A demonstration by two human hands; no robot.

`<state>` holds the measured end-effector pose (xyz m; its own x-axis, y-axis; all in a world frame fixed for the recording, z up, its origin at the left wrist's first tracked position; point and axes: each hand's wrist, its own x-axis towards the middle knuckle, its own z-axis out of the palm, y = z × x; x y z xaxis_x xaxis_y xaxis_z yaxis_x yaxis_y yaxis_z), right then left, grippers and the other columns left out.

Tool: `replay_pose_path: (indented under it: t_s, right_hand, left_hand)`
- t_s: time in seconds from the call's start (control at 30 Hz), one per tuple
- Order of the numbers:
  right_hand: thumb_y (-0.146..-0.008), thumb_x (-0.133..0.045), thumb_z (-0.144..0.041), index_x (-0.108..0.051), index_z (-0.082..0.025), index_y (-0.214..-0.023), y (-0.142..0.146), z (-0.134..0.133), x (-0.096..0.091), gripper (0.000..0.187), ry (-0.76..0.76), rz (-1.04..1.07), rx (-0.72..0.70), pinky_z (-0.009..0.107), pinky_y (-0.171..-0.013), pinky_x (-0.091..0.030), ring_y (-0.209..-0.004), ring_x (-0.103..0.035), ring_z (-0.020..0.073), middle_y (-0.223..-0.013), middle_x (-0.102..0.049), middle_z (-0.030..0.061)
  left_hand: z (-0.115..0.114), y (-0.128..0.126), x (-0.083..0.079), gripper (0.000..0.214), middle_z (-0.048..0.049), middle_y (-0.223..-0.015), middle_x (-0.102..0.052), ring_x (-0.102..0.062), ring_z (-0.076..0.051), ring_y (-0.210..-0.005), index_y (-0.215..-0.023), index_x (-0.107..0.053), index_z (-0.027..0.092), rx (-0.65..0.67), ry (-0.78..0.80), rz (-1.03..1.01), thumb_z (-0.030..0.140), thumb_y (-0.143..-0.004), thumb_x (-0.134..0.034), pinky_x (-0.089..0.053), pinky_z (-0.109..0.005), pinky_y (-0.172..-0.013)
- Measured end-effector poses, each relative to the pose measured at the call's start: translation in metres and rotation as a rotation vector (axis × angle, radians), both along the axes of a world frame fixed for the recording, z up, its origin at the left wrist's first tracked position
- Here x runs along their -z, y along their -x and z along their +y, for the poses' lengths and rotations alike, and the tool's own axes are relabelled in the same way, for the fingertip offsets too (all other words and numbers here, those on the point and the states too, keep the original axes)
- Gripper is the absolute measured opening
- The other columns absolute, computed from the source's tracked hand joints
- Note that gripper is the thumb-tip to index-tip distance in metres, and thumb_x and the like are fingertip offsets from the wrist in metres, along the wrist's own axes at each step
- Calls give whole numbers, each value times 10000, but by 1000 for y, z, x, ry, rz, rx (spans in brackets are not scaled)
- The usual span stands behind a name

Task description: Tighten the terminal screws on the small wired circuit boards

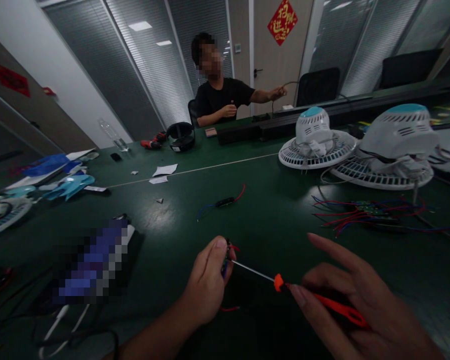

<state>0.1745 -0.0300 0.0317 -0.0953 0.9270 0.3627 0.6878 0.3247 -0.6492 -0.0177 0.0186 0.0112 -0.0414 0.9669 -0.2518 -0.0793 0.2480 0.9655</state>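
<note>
My left hand [208,282] is closed around a small circuit board [228,248], mostly hidden by the fingers, with red and blue wire showing beside it. In my right hand [363,295] rests a screwdriver [255,271] with a thin metal shaft and an orange and black handle. The thumb presses the handle while the index finger stretches away from it. The screwdriver's tip meets the board at my left fingers; whether it sits in a screw cannot be made out. Farther up the table lies another small dark board [225,202] with one red and one blue wire.
Several wired boards [371,207] lie at right, below two white fan housings [315,142]. A blurred-out phone-like device [93,265] with cables stands at left. Paper scraps [165,171], a red power tool [153,141] and a bottle [114,135] lie farther back. A person [225,95] sits opposite, holding a cable.
</note>
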Motion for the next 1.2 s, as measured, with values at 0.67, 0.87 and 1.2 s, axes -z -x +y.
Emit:
replay_pose_path:
  t_s: [0.67, 0.87, 1.2]
  right_hand:
    - [-899, -359, -274, -321, -192, -1278, 5, 3, 0, 390, -1, -73, -43, 187, -395, -462, -518, -655, 126, -646, -691, -19]
    - [-884, -391, -283, -291, -200, -1289, 1, 2, 1, 425, 10, -65, -55, 181, -394, -461, -487, -634, 113, -633, -672, -37]
    - [-853, -440, -296, -299, -210, -1270, 1, 4, 2, 448, -36, -41, -36, 175, -439, -489, -485, -621, 111, -620, -646, -40]
  left_hand:
    - [0, 0, 1, 366, 33, -626, -506, -449, -87, -560, -652, -564, 173, -24, -7, -17, 518, -760, -512, -380, -158, -495]
    - [1, 0, 0, 378, 41, -602, -491, -444, -81, -547, -651, -567, 173, -23, 5, -25, 535, -746, -520, -384, -147, -488]
    - [0, -1, -1, 389, 29, -605, -514, -461, -94, -555, -641, -580, 173, -60, 22, -9, 550, -722, -533, -395, -166, -495]
